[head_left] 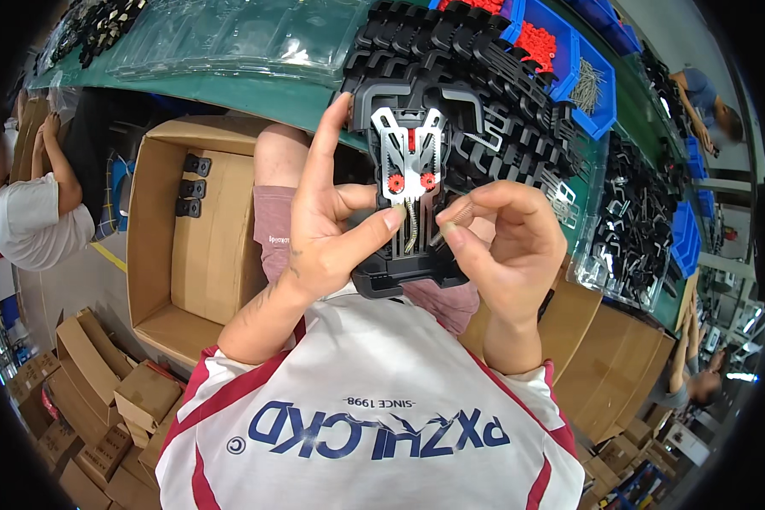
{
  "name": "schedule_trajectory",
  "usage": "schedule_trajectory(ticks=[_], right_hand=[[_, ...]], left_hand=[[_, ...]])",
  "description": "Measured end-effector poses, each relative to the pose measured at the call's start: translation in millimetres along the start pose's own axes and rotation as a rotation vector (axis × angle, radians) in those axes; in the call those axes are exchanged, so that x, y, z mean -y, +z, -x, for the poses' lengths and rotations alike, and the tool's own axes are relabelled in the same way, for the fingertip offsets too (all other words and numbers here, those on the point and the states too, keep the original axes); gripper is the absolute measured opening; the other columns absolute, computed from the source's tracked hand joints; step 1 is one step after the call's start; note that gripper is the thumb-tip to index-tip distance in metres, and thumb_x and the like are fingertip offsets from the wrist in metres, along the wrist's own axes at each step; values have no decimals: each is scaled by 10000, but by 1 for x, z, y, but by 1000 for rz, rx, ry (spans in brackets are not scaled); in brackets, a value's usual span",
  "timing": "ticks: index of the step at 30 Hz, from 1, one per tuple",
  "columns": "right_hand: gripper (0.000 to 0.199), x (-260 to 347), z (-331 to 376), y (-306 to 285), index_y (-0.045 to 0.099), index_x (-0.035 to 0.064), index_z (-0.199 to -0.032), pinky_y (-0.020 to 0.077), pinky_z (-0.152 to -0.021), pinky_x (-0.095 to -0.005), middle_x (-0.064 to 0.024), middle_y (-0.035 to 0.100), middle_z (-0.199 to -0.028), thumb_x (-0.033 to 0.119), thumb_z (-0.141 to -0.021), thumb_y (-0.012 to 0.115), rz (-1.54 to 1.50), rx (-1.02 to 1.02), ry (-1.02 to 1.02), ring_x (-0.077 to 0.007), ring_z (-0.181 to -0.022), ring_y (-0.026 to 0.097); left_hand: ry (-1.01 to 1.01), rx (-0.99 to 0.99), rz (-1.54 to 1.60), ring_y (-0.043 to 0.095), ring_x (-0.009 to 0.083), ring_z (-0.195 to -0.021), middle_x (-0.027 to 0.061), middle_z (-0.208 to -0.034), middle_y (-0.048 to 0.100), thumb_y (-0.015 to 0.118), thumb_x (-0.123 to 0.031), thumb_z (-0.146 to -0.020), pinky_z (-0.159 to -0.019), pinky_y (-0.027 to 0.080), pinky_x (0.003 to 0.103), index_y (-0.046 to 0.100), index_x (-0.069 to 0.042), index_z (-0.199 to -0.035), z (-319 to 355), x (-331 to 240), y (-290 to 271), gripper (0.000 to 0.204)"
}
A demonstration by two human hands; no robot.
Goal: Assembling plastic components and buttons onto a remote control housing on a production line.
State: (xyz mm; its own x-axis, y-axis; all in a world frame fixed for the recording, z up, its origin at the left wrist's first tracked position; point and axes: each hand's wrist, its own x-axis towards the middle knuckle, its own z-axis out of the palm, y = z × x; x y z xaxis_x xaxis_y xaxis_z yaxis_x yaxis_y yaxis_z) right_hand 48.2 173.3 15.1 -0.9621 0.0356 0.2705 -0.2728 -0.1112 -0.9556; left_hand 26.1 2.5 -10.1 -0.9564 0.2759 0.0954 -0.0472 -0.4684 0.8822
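Note:
In front of me is a black plastic bracket housing, its inner side showing. My left hand holds it from the left, index finger stretched up along its side and thumb tip by the lower end of a silver metal plate. Two small red gears sit at the plate's lower part, and a red piece shows in its middle slot. Below the plate, a coil spring lies in the housing's channel. My right hand pinches a second thin spring between thumb and index finger, just right of the housing.
Rows of black bracket parts cover the green table ahead. Blue bins hold red parts and metal pins. Clear trays stand at far left. An open cardboard box is at my left. Other people work on both sides.

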Motion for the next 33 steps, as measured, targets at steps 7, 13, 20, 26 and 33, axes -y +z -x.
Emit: schedule_trajectory(ticks=[7, 13, 20, 26, 33], right_hand=[[300, -4, 1, 6, 621, -4, -939, 465, -641, -212, -50, 634, -769, -123, -667, 664, 159, -6, 29, -109, -665, 556], [257, -9, 3, 5, 645, 7, -871, 448, -628, -212, -36, 632, -746, -117, -648, 671, 81, -66, 58, -109, -653, 539], [236, -8, 0, 0, 683, 2, -853, 427, -642, -229, -29, 634, -714, -89, -636, 683, 291, 61, 10, -119, -638, 516], [259, -11, -1, -2, 707, 5, -886, 415, -669, -241, -32, 643, -709, -68, -639, 688, 328, 119, -6, -125, -634, 508], [275, -11, 3, -5, 713, 16, -902, 416, -677, -242, -33, 654, -729, -72, -643, 683, 367, 130, 15, -127, -639, 518]], left_hand=[[26, -38, -60, 653, 197, -780, 249, -1045, 652, 502, 104, -762, -656, 452, 181, -30, -89, -1489, 0, 3, 4, 921], [17, -22, -62, 647, 270, -969, 253, -1138, 614, 508, 114, -748, -846, 479, 258, -26, -10, -1478, 0, 1, 2, 912], [49, 26, -103, 647, 263, -949, 258, -1187, 584, 503, 107, -751, -843, 476, 254, -17, -10, -1479, 0, 2, -2, 903], [66, -26, -130, 643, 256, -943, 256, -1190, 582, 498, 101, -757, -837, 467, 242, -12, -8, -1480, 0, 1, 3, 891], [133, -44, -230, 637, 254, -950, 250, -1213, 570, 495, 103, -764, -828, 460, 233, -14, -22, -1483, 4, 9, 3, 890]])
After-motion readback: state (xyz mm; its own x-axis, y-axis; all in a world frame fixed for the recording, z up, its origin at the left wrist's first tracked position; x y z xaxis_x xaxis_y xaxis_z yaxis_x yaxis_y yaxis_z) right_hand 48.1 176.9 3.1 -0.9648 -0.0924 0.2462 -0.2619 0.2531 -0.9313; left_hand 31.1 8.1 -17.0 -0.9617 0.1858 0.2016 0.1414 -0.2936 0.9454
